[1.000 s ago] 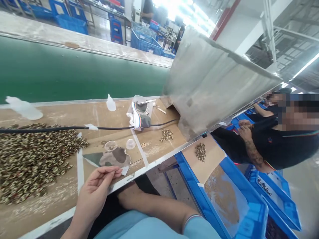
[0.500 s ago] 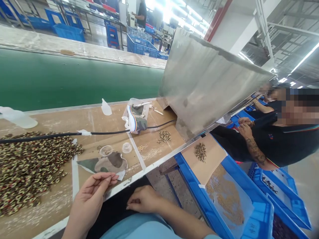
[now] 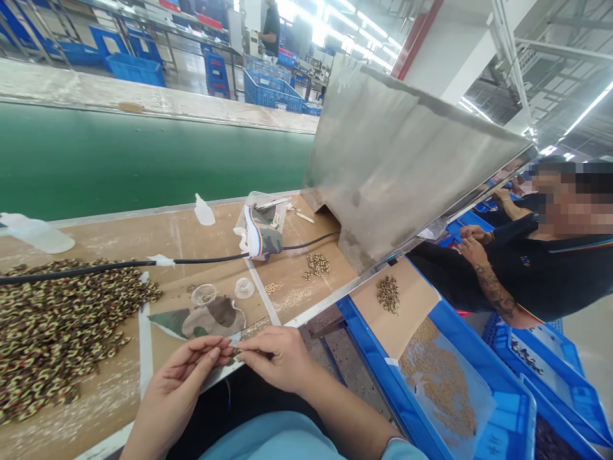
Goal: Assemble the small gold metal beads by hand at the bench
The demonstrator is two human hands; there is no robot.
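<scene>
At the table's front edge, my left hand (image 3: 189,374) is closed in a pinch, its fingertips almost meeting those of my right hand (image 3: 278,358). The right hand is pinched as well. Something tiny and dark shows between the two sets of fingertips, too small to name. Just beyond them lies a camouflage cloth scrap (image 3: 215,317). Two small clear plastic cups (image 3: 244,288) stand behind it. Left of my hands spreads a big heap of small dark-and-cream curved pieces (image 3: 62,326). A smaller cluster of similar pieces (image 3: 317,266) and some tiny tan bits (image 3: 272,288) lie to the right.
A black cable (image 3: 211,259) crosses the table past a camouflage pouch (image 3: 261,230) and white squeeze bottles (image 3: 204,211). A metal panel (image 3: 402,153) rises at the right. Below it sit blue trays (image 3: 502,409) with small parts. A co-worker (image 3: 541,268) sits beyond.
My right hand has risen from my lap and moved up to my left hand's fingertips. The left hand stays nearly where it was, still pinched.
</scene>
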